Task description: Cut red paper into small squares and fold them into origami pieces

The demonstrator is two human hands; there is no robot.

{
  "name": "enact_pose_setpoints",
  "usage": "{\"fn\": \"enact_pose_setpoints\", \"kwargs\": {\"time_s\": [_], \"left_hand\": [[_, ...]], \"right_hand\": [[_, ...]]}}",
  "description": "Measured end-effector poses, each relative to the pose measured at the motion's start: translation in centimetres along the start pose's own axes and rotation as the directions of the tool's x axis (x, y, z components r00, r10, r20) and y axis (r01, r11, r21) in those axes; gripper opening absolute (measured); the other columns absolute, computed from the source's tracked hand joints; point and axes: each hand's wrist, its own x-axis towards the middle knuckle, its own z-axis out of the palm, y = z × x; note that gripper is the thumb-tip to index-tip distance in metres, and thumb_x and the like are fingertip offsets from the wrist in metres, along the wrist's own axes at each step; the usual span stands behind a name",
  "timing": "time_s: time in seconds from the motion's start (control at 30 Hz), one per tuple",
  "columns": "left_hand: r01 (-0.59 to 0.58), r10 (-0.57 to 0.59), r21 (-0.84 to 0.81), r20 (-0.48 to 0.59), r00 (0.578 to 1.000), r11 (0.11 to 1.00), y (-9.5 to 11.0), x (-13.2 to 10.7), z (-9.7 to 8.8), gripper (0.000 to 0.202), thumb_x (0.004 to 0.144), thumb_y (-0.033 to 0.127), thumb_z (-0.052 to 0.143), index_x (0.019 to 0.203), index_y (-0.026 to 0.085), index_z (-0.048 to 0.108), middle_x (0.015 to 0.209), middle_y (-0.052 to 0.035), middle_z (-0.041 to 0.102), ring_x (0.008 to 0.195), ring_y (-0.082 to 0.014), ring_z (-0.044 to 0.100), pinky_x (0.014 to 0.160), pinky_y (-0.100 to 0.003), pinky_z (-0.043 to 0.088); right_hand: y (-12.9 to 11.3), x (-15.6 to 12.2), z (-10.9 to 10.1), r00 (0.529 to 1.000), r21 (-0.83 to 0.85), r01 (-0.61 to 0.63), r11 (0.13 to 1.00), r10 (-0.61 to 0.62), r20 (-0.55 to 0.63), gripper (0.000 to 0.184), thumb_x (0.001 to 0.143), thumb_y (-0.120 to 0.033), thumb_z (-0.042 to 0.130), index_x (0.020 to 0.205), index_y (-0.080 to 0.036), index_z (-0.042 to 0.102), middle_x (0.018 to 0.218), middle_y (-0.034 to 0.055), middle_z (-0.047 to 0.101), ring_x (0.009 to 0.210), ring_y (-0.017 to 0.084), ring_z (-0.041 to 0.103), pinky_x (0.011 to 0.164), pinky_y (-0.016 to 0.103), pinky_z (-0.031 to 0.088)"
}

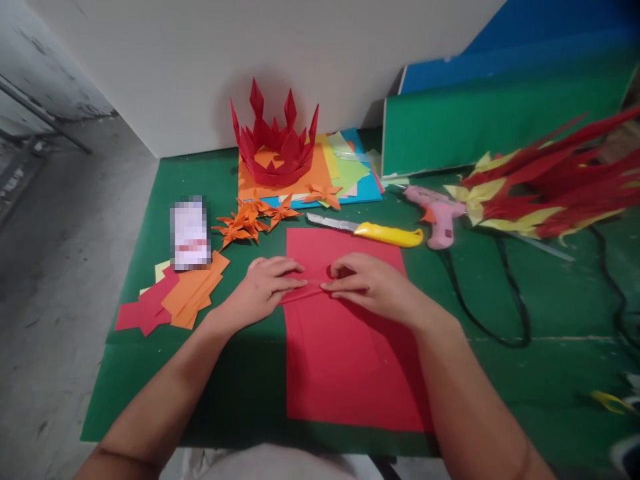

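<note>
A large red sheet of paper (345, 387) lies on the green tabletop. Over its upper part is a small folded red paper piece (315, 289), hard to tell apart from the sheet below. My left hand (263, 287) grips this piece at its left end, fingertips pressed together. From the right, my right hand (375, 287) pinches it between thumb and fingers. Just beyond the hands, a yellow utility knife (387, 233) has its blade out, pointing left. Several folded orange paper flowers (245, 223) are clustered beyond my left hand.
At the back, a red paper crown (275, 167) stands on coloured sheets (367, 190). Paper pieces (193, 297) and a blurred-out phone-shaped object (190, 233) lie left. A pink glue gun (435, 213), its black cord (523, 320) and red-yellow paper flames (540, 187) occupy the right.
</note>
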Motion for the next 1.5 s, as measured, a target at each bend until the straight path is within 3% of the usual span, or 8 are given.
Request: {"fn": "enact_pose_setpoints", "kwargs": {"time_s": [0.77, 1.2, 1.4, 1.5], "left_hand": [[-0.009, 0.009, 0.004, 0.012, 1.0, 1.0, -0.1, -0.1, 0.1, 0.038, 0.096, 0.01, 0.041, 0.111, 0.027, 0.072, 0.127, -0.0072, 0.065, 0.122, -0.0222, 0.056, 0.095, -0.041, 0.043], [-0.023, 0.023, -0.001, -0.025, 0.999, 1.0, -0.1, -0.1, 0.2, 0.033, 0.098, 0.014, 0.042, 0.105, 0.024, 0.072, 0.125, -0.0075, 0.067, 0.118, -0.0213, 0.058, 0.092, -0.039, 0.042], [-0.004, 0.004, -0.013, 0.014, 1.0, 1.0, -0.2, 0.0, 0.1, 0.028, 0.097, 0.016, 0.046, 0.103, 0.024, 0.072, 0.126, -0.0061, 0.066, 0.121, -0.0216, 0.056, 0.095, -0.039, 0.04], [0.0, 0.0, -0.02, 0.029, 1.0, 1.0, -0.3, 0.0, 0.0, 0.028, 0.097, 0.015, 0.046, 0.103, 0.024, 0.072, 0.127, -0.0054, 0.065, 0.121, -0.0212, 0.056, 0.096, -0.04, 0.039]], "right_hand": [[-0.6, 0.3, -0.1, 0.998, -0.065, 0.05, 0.997, -0.047, 0.044, 0.028, 0.096, -0.027, 0.05, 0.092, -0.025, 0.078, 0.086, 0.0082, 0.063, 0.08, 0.019, 0.056, 0.071, 0.032, 0.044], [-2.3, 1.4, 1.1, 0.987, -0.155, 0.153, 0.976, -0.144, 0.071, 0.026, 0.096, -0.028, 0.051, 0.1, -0.024, 0.077, 0.087, 0.0088, 0.064, 0.082, 0.02, 0.053, 0.073, 0.035, 0.041], [-3.0, 1.9, 2.2, 0.986, -0.095, 0.16, 0.982, -0.155, 0.066, 0.027, 0.097, -0.025, 0.05, 0.104, -0.023, 0.076, 0.099, 0.0094, 0.068, 0.09, 0.021, 0.055, 0.078, 0.036, 0.043], [-3.1, 2.0, 2.5, 0.986, -0.082, 0.156, 0.984, -0.15, 0.076, 0.027, 0.097, -0.025, 0.05, 0.105, -0.023, 0.075, 0.095, 0.0091, 0.068, 0.087, 0.02, 0.056, 0.076, 0.034, 0.043]]}}
